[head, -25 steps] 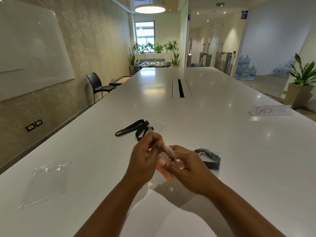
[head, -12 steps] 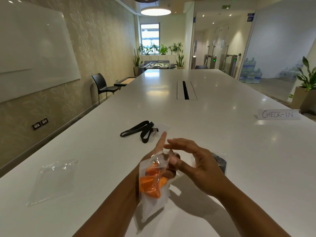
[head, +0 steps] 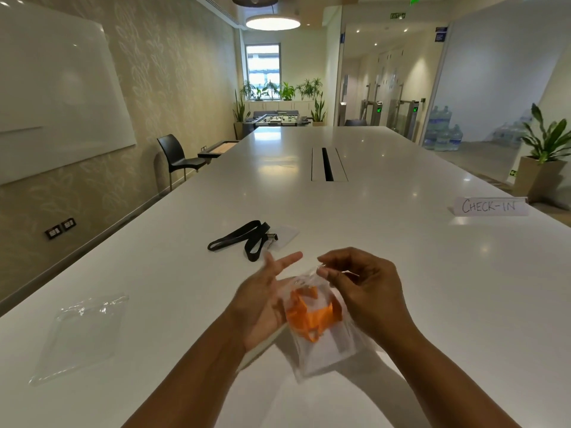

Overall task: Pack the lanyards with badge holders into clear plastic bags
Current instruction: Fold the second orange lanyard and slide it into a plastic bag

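The right hand (head: 367, 291) pinches the upper edge of a clear plastic bag (head: 324, 332) between thumb and fingertips, closed on the film at the bag's mouth. The left hand (head: 265, 301) is spread, palm toward the bag and fingers fanned; it appears to back the bag's left face, though motion blur leaves actual contact uncertain. Inside the bag sits a bunched orange lanyard (head: 312, 319), with a pale flat panel beneath it that is probably its badge holder.

The bag hangs between the two hands, above the white table (head: 401, 273). Its long axis runs from the pinched mouth, up and away from the person, to the closed bottom, down and nearer the person and tilted slightly to the right. The mouth therefore points away, and the right hand is the nearer to it; sealing would likely turn on that edge.

Beyond the bag, farther from the person and slightly left, a black lanyard (head: 244, 239) lies unpacked with its badge holder (head: 285, 236) at its right end, its strap running left to right. Well to the bag's left an empty bag (head: 80, 335) lies flat. Far to the bag's right stands a CHECK-IN sign (head: 489, 206).
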The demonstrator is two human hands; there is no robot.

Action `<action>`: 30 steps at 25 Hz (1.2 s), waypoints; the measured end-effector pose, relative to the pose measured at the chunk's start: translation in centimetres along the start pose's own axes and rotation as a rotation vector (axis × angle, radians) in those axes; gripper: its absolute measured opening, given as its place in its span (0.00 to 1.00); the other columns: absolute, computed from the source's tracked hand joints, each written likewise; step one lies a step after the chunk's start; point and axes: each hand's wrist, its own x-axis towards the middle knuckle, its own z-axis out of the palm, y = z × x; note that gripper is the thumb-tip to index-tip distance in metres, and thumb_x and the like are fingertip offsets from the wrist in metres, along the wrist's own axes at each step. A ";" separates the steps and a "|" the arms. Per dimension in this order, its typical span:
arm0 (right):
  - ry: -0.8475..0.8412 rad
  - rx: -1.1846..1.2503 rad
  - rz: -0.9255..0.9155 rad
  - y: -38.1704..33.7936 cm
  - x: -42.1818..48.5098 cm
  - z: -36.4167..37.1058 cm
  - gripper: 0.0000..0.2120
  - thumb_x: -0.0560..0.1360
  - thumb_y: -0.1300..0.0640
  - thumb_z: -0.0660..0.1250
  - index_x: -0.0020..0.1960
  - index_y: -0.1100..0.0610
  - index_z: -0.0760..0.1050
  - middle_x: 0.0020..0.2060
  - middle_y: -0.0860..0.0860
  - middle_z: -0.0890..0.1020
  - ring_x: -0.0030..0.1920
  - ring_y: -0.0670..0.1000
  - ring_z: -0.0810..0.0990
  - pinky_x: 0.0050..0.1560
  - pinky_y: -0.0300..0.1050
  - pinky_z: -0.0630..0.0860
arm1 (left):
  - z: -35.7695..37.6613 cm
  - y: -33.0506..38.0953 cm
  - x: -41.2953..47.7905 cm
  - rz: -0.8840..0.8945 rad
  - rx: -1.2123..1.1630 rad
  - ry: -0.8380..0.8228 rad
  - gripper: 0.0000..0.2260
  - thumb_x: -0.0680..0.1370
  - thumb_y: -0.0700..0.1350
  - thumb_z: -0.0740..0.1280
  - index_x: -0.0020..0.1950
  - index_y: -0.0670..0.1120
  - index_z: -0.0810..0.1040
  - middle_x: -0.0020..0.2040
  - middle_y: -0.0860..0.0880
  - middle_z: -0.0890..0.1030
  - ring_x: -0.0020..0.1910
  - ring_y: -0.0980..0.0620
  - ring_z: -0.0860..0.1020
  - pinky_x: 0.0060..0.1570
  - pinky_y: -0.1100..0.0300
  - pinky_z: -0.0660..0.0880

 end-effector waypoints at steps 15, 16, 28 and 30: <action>-0.119 -0.120 0.186 1.8 0.6 0.1 0.26 0.66 0.36 0.70 0.62 0.31 0.67 0.47 0.38 0.80 0.51 0.38 0.78 0.47 0.33 0.72 | 0.4 1.1 -1.2 0.140 0.565 0.051 0.32 0.73 0.35 0.72 0.70 0.59 0.65 0.70 0.43 0.73 0.63 0.41 0.77 0.61 0.42 0.75; -0.110 -0.114 0.188 1.9 0.6 0.2 0.27 0.65 0.37 0.72 0.61 0.29 0.66 0.47 0.37 0.79 0.50 0.36 0.78 0.44 0.29 0.71 | 0.4 1.1 -1.2 0.136 0.575 0.042 0.33 0.72 0.35 0.73 0.71 0.59 0.65 0.70 0.43 0.73 0.63 0.41 0.76 0.62 0.41 0.75; -0.183 -0.142 0.200 2.6 0.8 0.0 0.22 0.69 0.39 0.70 0.61 0.34 0.71 0.52 0.50 0.82 0.56 0.50 0.80 0.62 0.54 0.76 | 0.6 0.8 -1.2 0.252 0.649 -0.002 0.14 0.74 0.53 0.69 0.58 0.52 0.81 0.53 0.52 0.84 0.54 0.51 0.82 0.54 0.53 0.81; -0.195 -0.170 0.188 2.7 0.7 0.0 0.19 0.72 0.42 0.70 0.61 0.34 0.71 0.50 0.50 0.82 0.54 0.49 0.81 0.61 0.54 0.77 | 0.6 0.7 -1.1 0.238 0.635 0.030 0.11 0.77 0.52 0.67 0.54 0.48 0.82 0.47 0.50 0.85 0.46 0.51 0.83 0.43 0.60 0.80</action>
